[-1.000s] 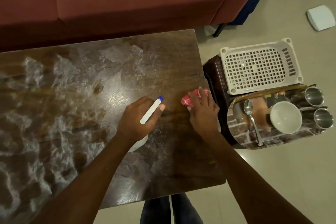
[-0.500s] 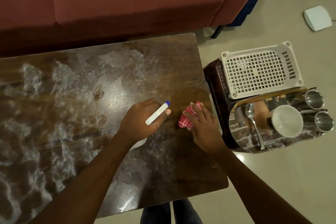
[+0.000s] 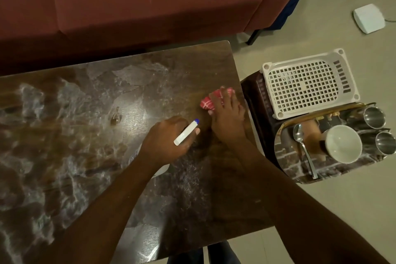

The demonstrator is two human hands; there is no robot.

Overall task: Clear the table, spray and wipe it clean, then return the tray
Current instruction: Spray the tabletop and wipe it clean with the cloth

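My left hand (image 3: 166, 140) grips a white spray bottle (image 3: 186, 133) with a blue nozzle tip, held over the dark wooden table (image 3: 85, 135). My right hand (image 3: 227, 118) presses a red and white cloth (image 3: 209, 103) flat on the table near its right edge, fingers stretched over it. A shiny tray (image 3: 287, 156) sits on a low stool to the right of the table; it carries a white bowl (image 3: 342, 143), a spoon (image 3: 303, 148) and two steel cups (image 3: 375, 118).
A white plastic basket (image 3: 308, 83) lies upside down on the stool beside the tray. A maroon sofa (image 3: 139, 0) runs along the table's far side. A small stain (image 3: 115, 117) marks the tabletop. A white box (image 3: 368, 18) lies on the floor at far right.
My right hand has slid the cloth back away from me toward the table's right edge after first pulling it nearer. My left hand with the bottle stayed about where it was.
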